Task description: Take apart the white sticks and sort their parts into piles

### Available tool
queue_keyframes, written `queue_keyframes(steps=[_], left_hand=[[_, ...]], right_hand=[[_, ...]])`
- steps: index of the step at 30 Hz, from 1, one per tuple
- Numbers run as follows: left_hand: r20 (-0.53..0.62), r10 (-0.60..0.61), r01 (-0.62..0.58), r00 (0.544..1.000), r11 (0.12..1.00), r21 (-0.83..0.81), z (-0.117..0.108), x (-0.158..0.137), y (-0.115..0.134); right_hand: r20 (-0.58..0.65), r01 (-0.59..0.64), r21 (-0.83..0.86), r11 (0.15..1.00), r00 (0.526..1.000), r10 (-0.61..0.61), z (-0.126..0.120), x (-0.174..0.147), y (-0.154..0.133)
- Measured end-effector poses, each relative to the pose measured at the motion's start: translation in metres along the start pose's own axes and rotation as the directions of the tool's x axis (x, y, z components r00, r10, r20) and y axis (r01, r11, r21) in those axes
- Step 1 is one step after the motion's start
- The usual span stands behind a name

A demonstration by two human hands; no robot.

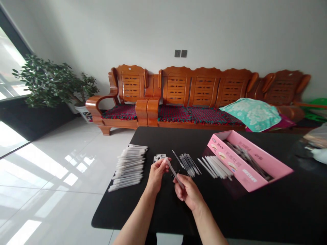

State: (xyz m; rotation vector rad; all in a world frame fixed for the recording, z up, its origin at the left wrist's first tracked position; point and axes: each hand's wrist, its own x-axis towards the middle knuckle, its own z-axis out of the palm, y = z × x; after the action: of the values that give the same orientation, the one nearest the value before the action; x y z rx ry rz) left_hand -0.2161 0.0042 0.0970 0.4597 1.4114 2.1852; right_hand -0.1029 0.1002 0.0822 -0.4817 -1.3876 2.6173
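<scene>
Both hands hold one slim, whitish translucent pen barrel [173, 171] at a slant above the table. My left hand [157, 172] pinches its upper end between thumb and fingers. My right hand [187, 190] is closed around the lower end. Just behind my left hand lies a small white-and-dark patterned item [159, 157], partly hidden. Small black pieces [174, 173] show between the hands. Beyond my right hand lie thin dark pen refills [190, 164], and to their right a fanned group of white barrels [216, 166]. A long row of whitish pens [130, 166] lies on the left.
A pink box [251, 160] holding many dark slim sticks stands at the right on the black table [281, 211]. A clear bag and white object [319, 153] sit at the far right edge. Behind stand a wooden sofa [204, 85] and a potted plant [56, 81].
</scene>
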Motion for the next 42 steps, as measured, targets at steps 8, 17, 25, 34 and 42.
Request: queue_keyframes(steps=[8, 17, 25, 34, 42], left_hand=[[0.051, -0.018, 0.017, 0.999, 1.000, 0.006, 0.002, -0.001, 0.007], [-0.259, 0.021, -0.052, 0.966, 0.992, -0.115, 0.010, 0.004, 0.002], [-0.308, 0.159, -0.195, 0.938, 0.977, -0.088, -0.015, 0.026, 0.045], [-0.351, 0.134, 0.022, 0.927, 0.914, 0.405, -0.049, 0.008, -0.024], [-0.385, 0.193, 0.065, 0.902, 0.822, 0.565, -0.053, 0.011, -0.026]], right_hand=[[0.086, -0.068, 0.198, 0.978, 0.995, 0.052, 0.008, 0.000, 0.007], [0.021, 0.316, -0.745, 0.587, 0.891, -0.453, 0.009, -0.005, -0.010], [-0.055, 0.101, -0.980, 0.174, 0.698, -0.714, -0.070, -0.027, 0.013], [0.039, -0.422, -0.869, -0.259, 0.462, -0.886, -0.174, -0.006, -0.070], [0.224, -0.401, -0.793, -0.459, 0.509, -0.831, -0.214, 0.020, -0.087]])
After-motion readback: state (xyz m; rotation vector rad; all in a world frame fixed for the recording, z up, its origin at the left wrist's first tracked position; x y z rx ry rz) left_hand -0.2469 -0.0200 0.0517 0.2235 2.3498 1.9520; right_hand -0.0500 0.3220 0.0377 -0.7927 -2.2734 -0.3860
